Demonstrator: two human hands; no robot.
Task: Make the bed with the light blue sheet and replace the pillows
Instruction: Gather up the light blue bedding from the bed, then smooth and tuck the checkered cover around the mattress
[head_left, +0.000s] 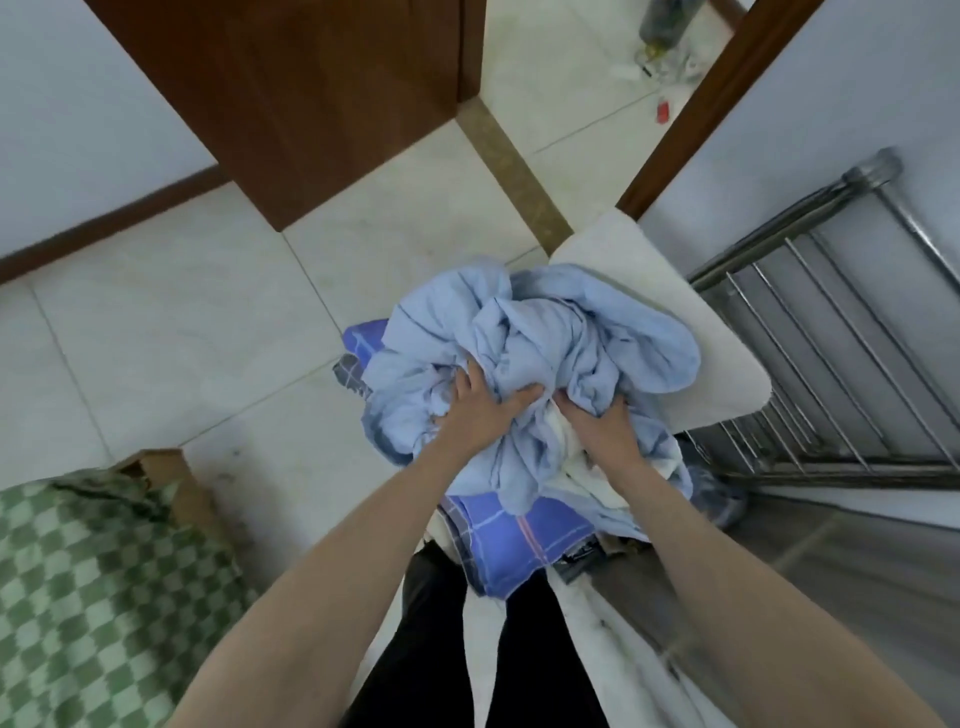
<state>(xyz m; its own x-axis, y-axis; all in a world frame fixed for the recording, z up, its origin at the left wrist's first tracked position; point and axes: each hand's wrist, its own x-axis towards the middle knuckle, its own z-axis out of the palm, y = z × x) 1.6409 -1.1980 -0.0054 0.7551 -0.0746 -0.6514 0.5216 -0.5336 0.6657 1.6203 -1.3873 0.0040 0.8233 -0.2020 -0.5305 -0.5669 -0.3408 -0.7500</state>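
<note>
The light blue sheet (566, 338) lies crumpled in a heap in front of me, on top of a darker blue checked cloth (514, 535). My left hand (480, 408) grips a fold near the middle of the heap. My right hand (602, 428) grips the sheet just to its right, over some white fabric (566, 441). A white pillow or cushion (691, 312) sits behind the heap, partly covered by it. The bed corner with a green checked cover (88, 582) shows at the lower left.
A metal drying rack (831, 332) leans against the wall on the right. A brown wooden door (311, 93) stands open ahead over pale floor tiles (182, 338). A cardboard box (176, 483) sits by the bed corner. My dark trouser legs show below.
</note>
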